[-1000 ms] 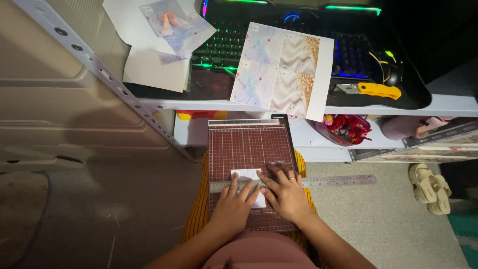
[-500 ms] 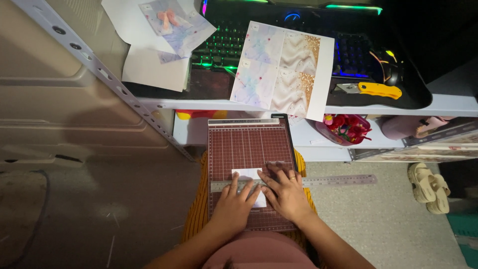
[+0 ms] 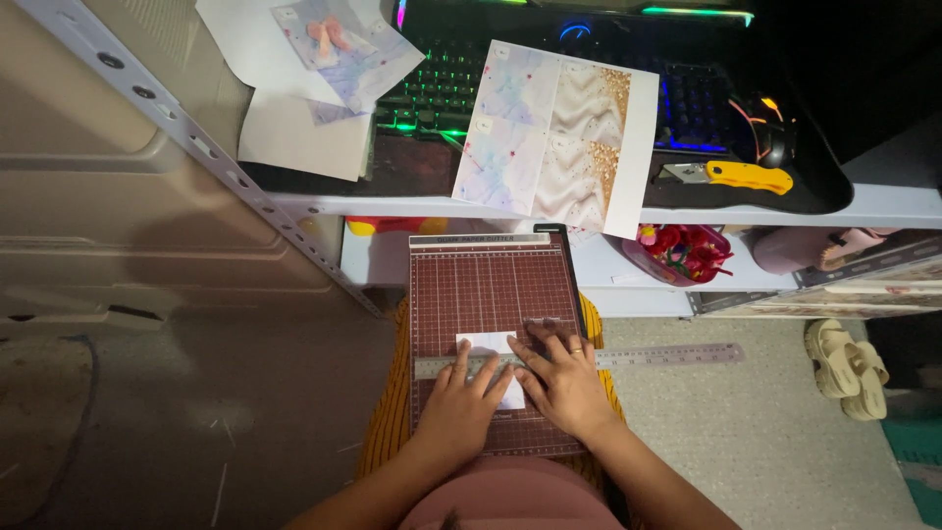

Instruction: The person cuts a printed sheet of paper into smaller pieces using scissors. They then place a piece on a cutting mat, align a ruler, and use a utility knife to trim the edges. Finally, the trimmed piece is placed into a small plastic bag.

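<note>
Pressing flat, our left hand (image 3: pixel 459 404) and right hand (image 3: pixel 561 378), fingers spread, pin a steel ruler (image 3: pixel 628 357) over thin white paper (image 3: pixel 488 344) (light, slippery) on the near cutting mat (image 3: pixel 481 294).

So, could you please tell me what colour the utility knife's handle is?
Yellow; the utility knife shows best in the head view.

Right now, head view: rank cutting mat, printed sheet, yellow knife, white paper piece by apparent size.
1. Cutting mat, though it sits nearer the camera than the sheet.
2. Printed sheet, fairly close to the mat.
3. Yellow knife.
4. White paper piece, partly hidden under the hands, so unsure against the knife.
</note>
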